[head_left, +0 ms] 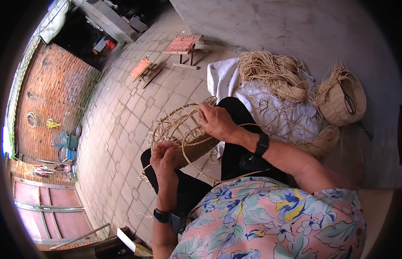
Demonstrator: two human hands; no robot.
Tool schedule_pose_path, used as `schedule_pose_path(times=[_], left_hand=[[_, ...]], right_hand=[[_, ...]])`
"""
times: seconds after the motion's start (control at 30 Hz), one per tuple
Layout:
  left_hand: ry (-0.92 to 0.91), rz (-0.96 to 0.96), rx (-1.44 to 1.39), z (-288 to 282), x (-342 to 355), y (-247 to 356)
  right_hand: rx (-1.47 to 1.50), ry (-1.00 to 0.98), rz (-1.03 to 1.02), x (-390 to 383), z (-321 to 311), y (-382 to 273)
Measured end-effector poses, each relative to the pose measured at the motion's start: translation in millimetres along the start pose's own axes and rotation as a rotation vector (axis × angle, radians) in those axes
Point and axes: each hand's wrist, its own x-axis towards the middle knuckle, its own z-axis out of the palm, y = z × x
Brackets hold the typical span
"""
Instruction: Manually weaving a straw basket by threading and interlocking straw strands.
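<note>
A half-woven straw basket (196,152) rests across my knees, with open lattice cords on its far side and a denser brown woven part below. My left hand (163,157) is closed at its left edge, thumb and fingers pinched together on the cord there. On the right, my right hand (217,124) pinches the twisted cord along the upper edge. A loose length of straw cord (244,174) loops down from beside my left hand and runs over my lap. Exactly what lies between the fingertips of each hand is partly hidden.
A heap of straw cord (274,75) lies on a white cloth (291,123) to the right. Beyond it stands a woven basket (345,101) with cords inside, near the wall. Two low woven-seat stools (182,44) are on the paved floor (119,129) ahead.
</note>
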Motion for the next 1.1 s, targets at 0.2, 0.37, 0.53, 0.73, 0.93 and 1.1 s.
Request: schedule_pose_path(times=[0.2, 0.37, 0.53, 0.73, 0.93, 1.1], left_hand=[[0.013, -0.005, 0.017, 0.6, -1.9, -0.9], [0.045, -0.034, 0.035, -0.4, 0.0, -0.4], [0.042, 0.010, 0.052, 3.0, 1.1, 2.2], [0.058, 0.049, 0.090, 1.0, 0.8, -1.8], [0.023, 0.007, 0.096, -3.8, 3.9, 1.3], [0.026, -0.077, 0.107, -2.2, 3.3, 10.2]], right_hand=[[0.419, -0.089, 0.227, -2.7, -10.5, 24.6], [0.597, -0.225, 0.459, -6.7, -35.5, 24.2], [-0.207, 0.201, -0.011, -11.0, -63.9, 78.0], [0.919, -0.329, 0.586, -12.8, -80.1, 76.5], [0.584, -0.205, 0.334, -14.5, -33.3, 58.6], [0.206, 0.056, -0.029, -18.6, -17.0, 51.8]])
